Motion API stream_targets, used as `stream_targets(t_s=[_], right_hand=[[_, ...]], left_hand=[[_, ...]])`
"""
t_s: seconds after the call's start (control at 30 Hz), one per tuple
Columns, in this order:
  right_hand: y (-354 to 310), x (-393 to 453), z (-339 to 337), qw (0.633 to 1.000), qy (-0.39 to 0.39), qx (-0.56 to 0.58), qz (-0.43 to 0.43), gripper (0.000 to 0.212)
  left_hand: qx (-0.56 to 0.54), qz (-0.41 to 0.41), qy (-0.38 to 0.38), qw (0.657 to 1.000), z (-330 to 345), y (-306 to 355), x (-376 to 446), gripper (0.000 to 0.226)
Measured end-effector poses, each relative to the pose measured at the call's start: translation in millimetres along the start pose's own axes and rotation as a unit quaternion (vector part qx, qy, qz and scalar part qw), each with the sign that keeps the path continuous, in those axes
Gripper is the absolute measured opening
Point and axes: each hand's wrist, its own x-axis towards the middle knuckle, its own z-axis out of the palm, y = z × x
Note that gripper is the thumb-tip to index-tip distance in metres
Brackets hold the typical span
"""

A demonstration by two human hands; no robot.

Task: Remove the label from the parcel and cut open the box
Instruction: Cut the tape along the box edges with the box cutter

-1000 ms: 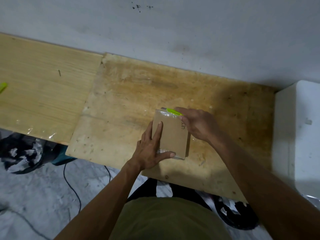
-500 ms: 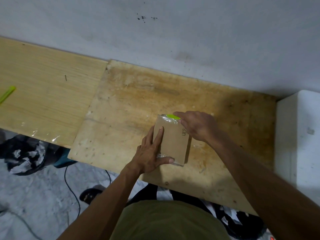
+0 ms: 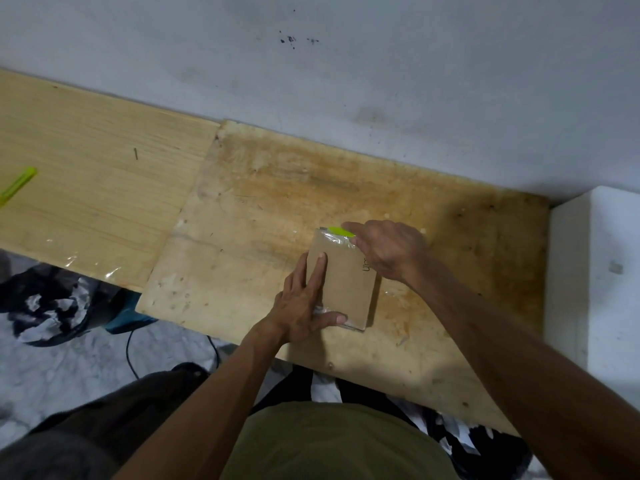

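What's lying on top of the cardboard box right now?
On the cardboard box: the left hand pressed flat, clear wrap crinkled at its far end, and the right hand holding a green cutter there. Any label or blade is hidden.

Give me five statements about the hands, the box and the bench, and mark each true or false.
1. The left hand lies flat on the cardboard box. True.
2. The right hand holds a green cutter at the box's far edge. True.
3. The box stands open with its flaps up. False: it is shut and lies flat.
4. The box rests on the white block. False: it lies on the stained wooden board.
5. A second green item lies on the board to the left. True.
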Motion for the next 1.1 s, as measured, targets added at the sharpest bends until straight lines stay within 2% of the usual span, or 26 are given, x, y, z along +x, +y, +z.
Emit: stream_targets(t_s=[0.23,0.37,0.43,0.57,0.87,1.1], right_hand=[[-2,-1,-4,1.0,0.0,-0.009,-0.011,0.039],[-1,-1,-6,1.0,0.0,-0.014,-0.013,0.039],[-1,-1,-5,1.0,0.001,-0.012,-0.015,0.038],[1,1,-3,1.0,0.006,0.001,-0.011,0.037],[2,1,-1,1.0,-0.002,0.027,0.006,0.039],[1,0,-1,1.0,0.006,0.018,0.005,0.039]], left_hand=[[-0.027,0.009,-0.004,1.0,-4,3,3,0.128],[-0.014,0.021,0.026,0.999,-5,6,5,0.134],[0.004,0.029,0.041,0.999,-7,10,5,0.133],[0.026,0.026,0.02,0.999,-16,14,7,0.133],[-0.03,0.028,0.019,0.999,-18,11,3,0.127],[-0.014,0.028,0.023,0.999,-18,11,3,0.124]])
